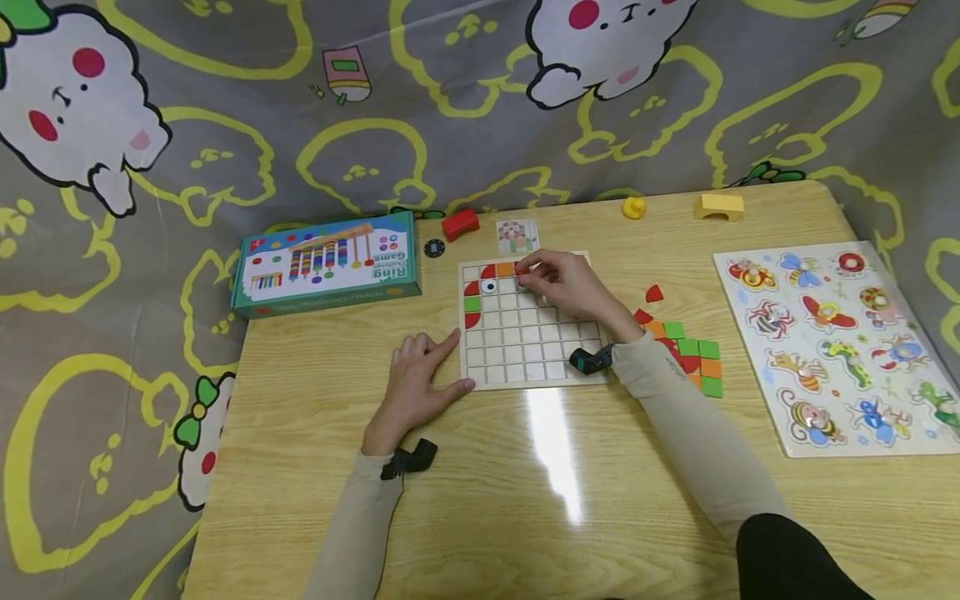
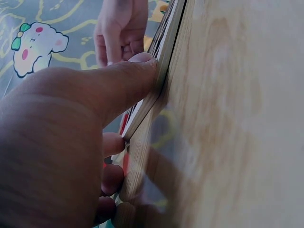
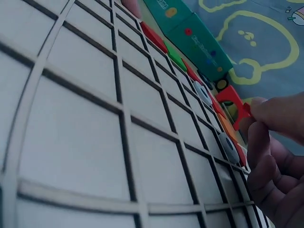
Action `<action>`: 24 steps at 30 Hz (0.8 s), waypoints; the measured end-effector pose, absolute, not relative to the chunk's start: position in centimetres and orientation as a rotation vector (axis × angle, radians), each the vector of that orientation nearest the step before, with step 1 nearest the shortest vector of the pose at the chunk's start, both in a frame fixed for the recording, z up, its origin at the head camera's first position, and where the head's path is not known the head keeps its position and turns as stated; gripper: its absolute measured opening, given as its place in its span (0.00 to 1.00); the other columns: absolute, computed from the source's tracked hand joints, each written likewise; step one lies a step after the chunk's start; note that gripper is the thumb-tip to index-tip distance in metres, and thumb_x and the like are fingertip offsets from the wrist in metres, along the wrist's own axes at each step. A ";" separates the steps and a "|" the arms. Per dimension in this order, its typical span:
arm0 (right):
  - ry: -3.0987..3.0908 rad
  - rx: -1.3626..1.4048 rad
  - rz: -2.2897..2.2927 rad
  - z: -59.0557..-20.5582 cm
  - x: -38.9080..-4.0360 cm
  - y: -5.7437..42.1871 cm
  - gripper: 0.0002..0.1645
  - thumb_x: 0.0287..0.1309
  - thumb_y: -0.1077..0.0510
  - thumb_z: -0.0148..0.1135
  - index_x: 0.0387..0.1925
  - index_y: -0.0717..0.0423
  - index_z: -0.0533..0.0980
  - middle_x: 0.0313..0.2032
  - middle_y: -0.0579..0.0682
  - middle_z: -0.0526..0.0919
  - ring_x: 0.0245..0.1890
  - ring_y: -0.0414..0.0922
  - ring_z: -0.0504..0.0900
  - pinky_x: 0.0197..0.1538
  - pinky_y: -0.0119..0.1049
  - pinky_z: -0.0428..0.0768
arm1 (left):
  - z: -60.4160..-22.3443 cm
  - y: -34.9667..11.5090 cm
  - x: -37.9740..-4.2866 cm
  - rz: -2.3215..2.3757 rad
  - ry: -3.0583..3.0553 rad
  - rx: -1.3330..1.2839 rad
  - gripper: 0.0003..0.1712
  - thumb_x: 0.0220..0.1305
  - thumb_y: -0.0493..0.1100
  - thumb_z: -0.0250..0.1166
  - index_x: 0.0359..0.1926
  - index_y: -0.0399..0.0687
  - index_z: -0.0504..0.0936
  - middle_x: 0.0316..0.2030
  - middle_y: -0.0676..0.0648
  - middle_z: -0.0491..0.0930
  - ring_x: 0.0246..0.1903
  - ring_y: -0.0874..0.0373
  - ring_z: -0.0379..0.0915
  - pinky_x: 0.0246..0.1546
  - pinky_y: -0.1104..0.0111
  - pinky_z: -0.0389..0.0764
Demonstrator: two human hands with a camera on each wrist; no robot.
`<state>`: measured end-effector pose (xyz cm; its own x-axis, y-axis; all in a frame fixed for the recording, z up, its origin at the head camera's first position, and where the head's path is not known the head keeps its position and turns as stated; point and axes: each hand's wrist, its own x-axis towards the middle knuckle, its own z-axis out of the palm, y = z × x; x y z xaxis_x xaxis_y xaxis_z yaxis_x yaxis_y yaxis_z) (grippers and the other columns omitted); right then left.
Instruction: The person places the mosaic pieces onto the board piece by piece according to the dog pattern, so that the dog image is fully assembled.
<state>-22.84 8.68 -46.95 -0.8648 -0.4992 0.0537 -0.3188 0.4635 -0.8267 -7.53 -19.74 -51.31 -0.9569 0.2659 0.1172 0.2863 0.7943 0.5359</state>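
Note:
A white grid board (image 1: 510, 342) lies on the table, with red, orange and green tiles along its far and left edges. One white eye piece (image 1: 489, 286) sits near its far left corner; the right wrist view shows a second eye piece (image 3: 229, 148). My right hand (image 1: 566, 283) is over the board's far edge, pinching a small red tile (image 3: 247, 110) between thumb and finger. With fingers spread, my left hand (image 1: 414, 379) rests at the board's left side. Its thumb (image 2: 135, 66) touches the board's edge near the front corner.
Loose red, orange and green tiles (image 1: 690, 354) lie right of the board, partly behind my right forearm. Farther right is an insect puzzle (image 1: 832, 350). Behind the board stand a game box (image 1: 330, 265), red block (image 1: 460, 223), pattern card (image 1: 517, 237), yellow duck (image 1: 633, 207) and yellow arch (image 1: 718, 207).

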 end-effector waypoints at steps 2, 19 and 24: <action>2.500 -0.686 -1.359 -47.0 -22.9 8.3 0.14 0.64 0.55 0.64 0.50 0.53 0.82 0.38 0.49 0.86 0.34 0.44 0.83 0.37 0.34 0.78 | -51.3 -19.8 -7.5 -0.889 -2.943 -0.455 0.47 0.56 0.69 0.67 0.73 0.59 0.66 0.39 0.52 0.66 0.37 0.55 0.54 0.41 0.63 0.53; 2.691 -0.871 -1.092 -48.0 -23.9 5.9 0.15 0.53 0.53 0.75 0.42 0.52 0.85 0.36 0.50 0.81 0.30 0.44 0.74 0.37 0.39 0.72 | -51.5 -19.8 -7.7 -0.873 -2.961 -0.454 0.47 0.57 0.69 0.66 0.74 0.61 0.64 0.39 0.51 0.66 0.38 0.55 0.55 0.42 0.62 0.54; 2.717 -0.883 -1.034 -47.9 -24.0 5.8 0.15 0.53 0.52 0.75 0.43 0.50 0.86 0.36 0.48 0.82 0.31 0.45 0.73 0.37 0.40 0.70 | -51.4 -19.9 -7.7 -0.861 -2.968 -0.453 0.47 0.57 0.70 0.65 0.74 0.60 0.64 0.39 0.52 0.66 0.38 0.56 0.55 0.42 0.63 0.53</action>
<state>-23.99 5.79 -47.85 -0.8262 -0.5535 0.1052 -0.4834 0.6005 -0.6369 -7.72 -19.95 -51.45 -0.9577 0.2709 0.0968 0.2806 0.8059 0.5213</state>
